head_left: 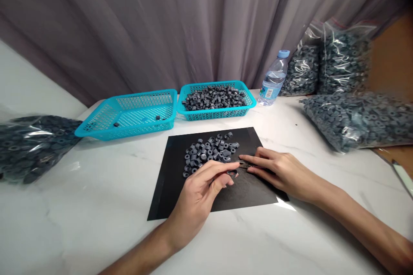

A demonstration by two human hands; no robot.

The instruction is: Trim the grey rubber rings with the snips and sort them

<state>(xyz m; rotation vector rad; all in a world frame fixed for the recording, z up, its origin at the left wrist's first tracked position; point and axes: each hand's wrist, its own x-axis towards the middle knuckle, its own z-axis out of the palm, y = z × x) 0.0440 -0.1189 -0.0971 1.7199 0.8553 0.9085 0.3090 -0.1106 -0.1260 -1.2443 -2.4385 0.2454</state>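
Observation:
A black mat (200, 193) lies on the white table, with a pile of small grey rings (209, 151) on its far half. My left hand (201, 189) rests on the mat just in front of the pile, thumb and fingers pinched on one grey ring (232, 173). My right hand (277, 169) lies beside it to the right, fingers closed round a small dark tool (243, 164) whose tip points at that ring.
Two turquoise baskets stand behind the mat: the left basket (129, 114) holds a few rings, the right basket (216, 114) is heaped with them. A water bottle (273, 78) and clear bags of rings (355, 120) sit at the right, another bag (29, 146) at the left.

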